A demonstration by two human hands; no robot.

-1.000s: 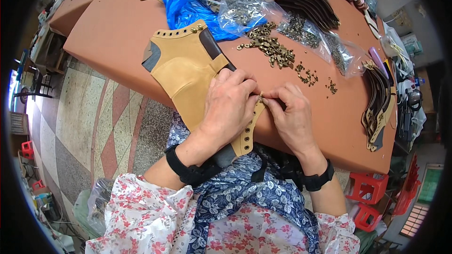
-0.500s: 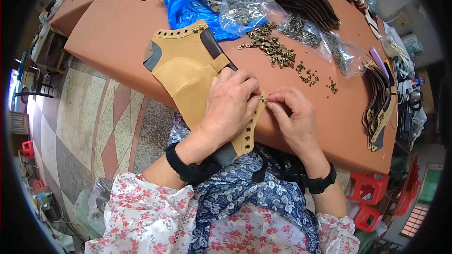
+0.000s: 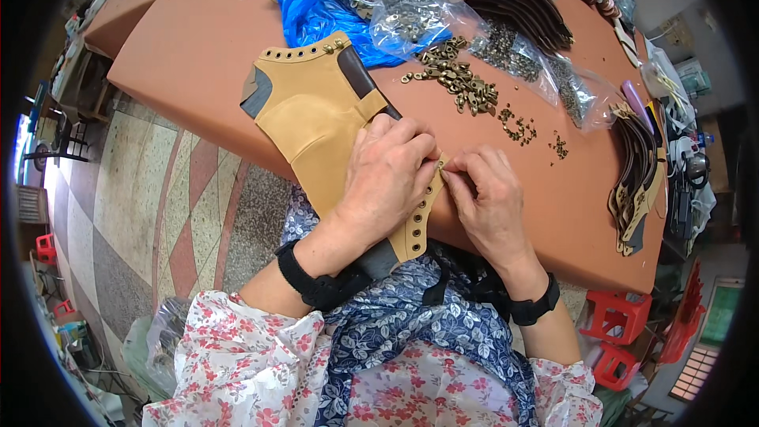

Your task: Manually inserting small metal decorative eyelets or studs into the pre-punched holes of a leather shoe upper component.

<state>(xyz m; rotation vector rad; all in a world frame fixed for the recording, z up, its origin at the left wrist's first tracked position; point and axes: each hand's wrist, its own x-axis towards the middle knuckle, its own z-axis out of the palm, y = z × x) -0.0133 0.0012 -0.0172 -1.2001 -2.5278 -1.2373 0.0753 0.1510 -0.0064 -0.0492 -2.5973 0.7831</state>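
A tan shoe upper (image 3: 312, 130) with dark trim and a row of eyelets along two edges lies partly on the table and partly over my lap. My left hand (image 3: 387, 166) grips its eyelet edge, fingers curled over the leather. Thumb and forefinger of my right hand (image 3: 486, 194) are pinched together at the uppermost visible eyelet of the near row; whatever sits between them is too small and hidden to name. At the upper's far edge, a few brass hooks (image 3: 332, 47) sit beside the eyelets.
Past my hands lie a pile of brass lace hooks (image 3: 466, 87) and loose small rivets (image 3: 518, 128). Behind are clear bags of metal parts (image 3: 506, 51) and a blue plastic bag (image 3: 304, 0). Stacked uppers stand at the back (image 3: 514, 8) and right (image 3: 632, 182). Red stools (image 3: 617, 316) are below.
My right hand has shifted slightly left, its fingertips closer to the eyelet edge. My left hand and the upper stay almost where they were.
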